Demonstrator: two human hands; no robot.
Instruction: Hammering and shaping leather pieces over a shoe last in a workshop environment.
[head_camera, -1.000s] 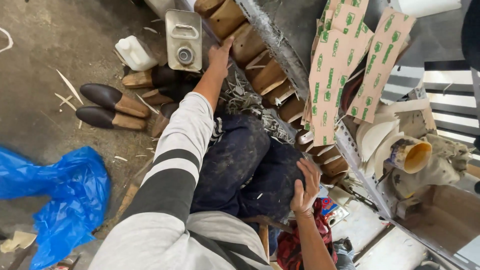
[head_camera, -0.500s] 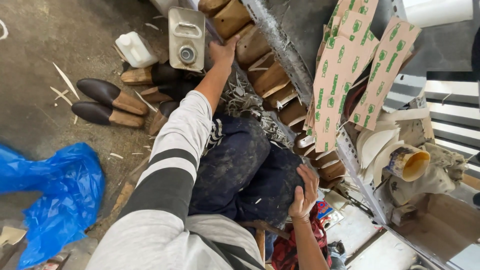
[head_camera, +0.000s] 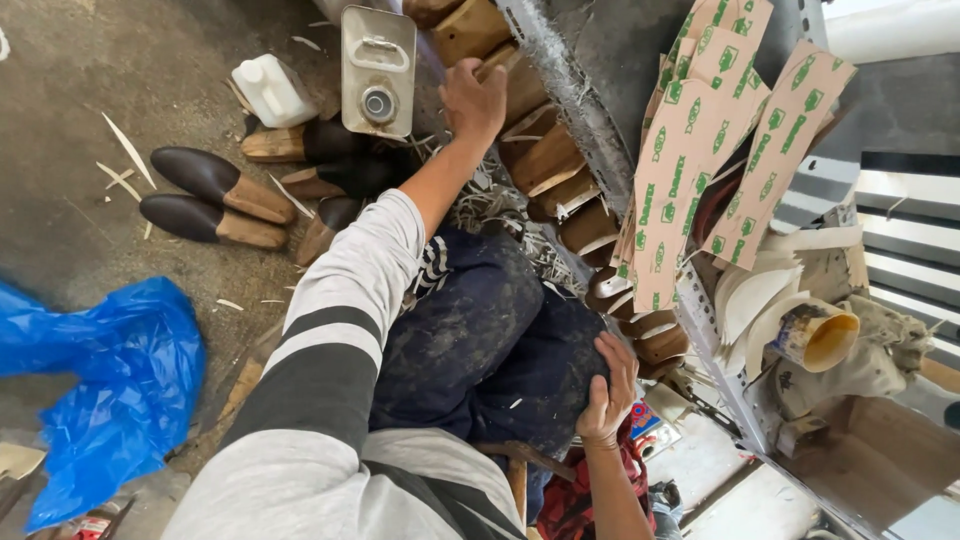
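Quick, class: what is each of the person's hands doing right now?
Left hand: curled on a wooden shoe last in the row; a firm grip cannot be told.
Right hand: open, resting on the knee, holding nothing.

A shoemaking workshop — wooden shoe lasts (head_camera: 548, 160), half-made shoes (head_camera: 212, 180), cardboard insole sheets (head_camera: 690, 140).

2 dark shoes on lasts (head_camera: 215, 198), 1 metal can (head_camera: 377, 68), 1 white jug (head_camera: 272, 90), 1 blue bag (head_camera: 95, 385).
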